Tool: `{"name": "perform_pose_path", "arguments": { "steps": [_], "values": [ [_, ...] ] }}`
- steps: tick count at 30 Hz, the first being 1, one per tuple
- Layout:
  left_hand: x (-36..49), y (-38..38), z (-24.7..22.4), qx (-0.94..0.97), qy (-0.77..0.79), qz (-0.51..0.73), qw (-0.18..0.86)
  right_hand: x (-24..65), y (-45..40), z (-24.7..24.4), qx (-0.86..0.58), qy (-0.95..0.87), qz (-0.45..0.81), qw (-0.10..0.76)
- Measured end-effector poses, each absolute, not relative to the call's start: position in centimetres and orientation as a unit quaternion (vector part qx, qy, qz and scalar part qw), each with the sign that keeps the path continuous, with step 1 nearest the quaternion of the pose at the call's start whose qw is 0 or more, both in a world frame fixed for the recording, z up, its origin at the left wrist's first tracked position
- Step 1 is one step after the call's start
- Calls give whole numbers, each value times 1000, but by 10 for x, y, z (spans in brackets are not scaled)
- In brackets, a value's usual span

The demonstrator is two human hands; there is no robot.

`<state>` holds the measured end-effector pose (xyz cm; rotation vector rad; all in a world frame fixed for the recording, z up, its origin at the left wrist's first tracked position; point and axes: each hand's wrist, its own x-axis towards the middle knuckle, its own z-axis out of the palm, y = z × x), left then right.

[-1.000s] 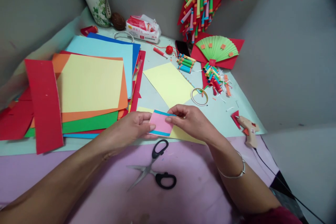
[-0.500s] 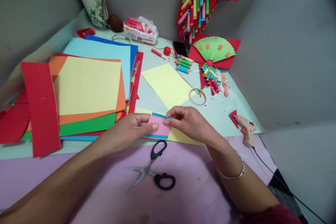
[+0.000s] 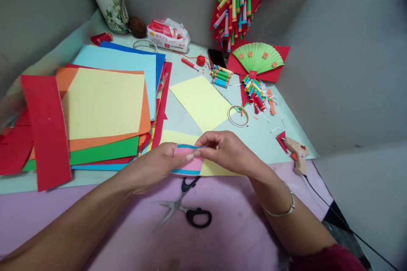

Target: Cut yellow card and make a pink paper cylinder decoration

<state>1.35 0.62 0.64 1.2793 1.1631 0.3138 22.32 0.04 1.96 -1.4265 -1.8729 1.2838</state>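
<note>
Between my two hands is a pink paper piece (image 3: 184,161) with blue strips along its upper and lower edges. My left hand (image 3: 162,163) grips its left side, thumb on top. The fingertips of my right hand (image 3: 222,150) pinch its upper right edge. Under the hands lies a yellow paper sheet (image 3: 219,168), partly covered. Black-handled scissors (image 3: 181,203) lie spread on the lilac surface just in front of me, one handle close below the pink piece.
On the left are stacked coloured sheets (image 3: 108,101) and a red strip (image 3: 46,131). Another yellow sheet (image 3: 202,99), a tape roll (image 3: 238,116) and small paper rolls (image 3: 221,76) lie beyond my hands. At right rests a glue gun (image 3: 297,154) with its cable, below a green paper fan (image 3: 259,60).
The pink piece has shifted slightly left and down, and its blue-striped edges now look curved. Both hands still grip it, with the right fingers moved a little left along the upper edge.
</note>
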Motion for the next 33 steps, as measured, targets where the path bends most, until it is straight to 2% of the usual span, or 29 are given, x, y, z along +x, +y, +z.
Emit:
{"name": "perform_pose_path", "arguments": {
  "steps": [11,24,33],
  "values": [
    [16,10,10,553,490,114,664,223,2,15,-543,-716,380,220],
    [11,13,13,587,518,109,613,227,3,26,-548,-712,377,225],
    [9,13,10,576,490,106,646,230,1,33,-550,-722,362,214]
  ]
}}
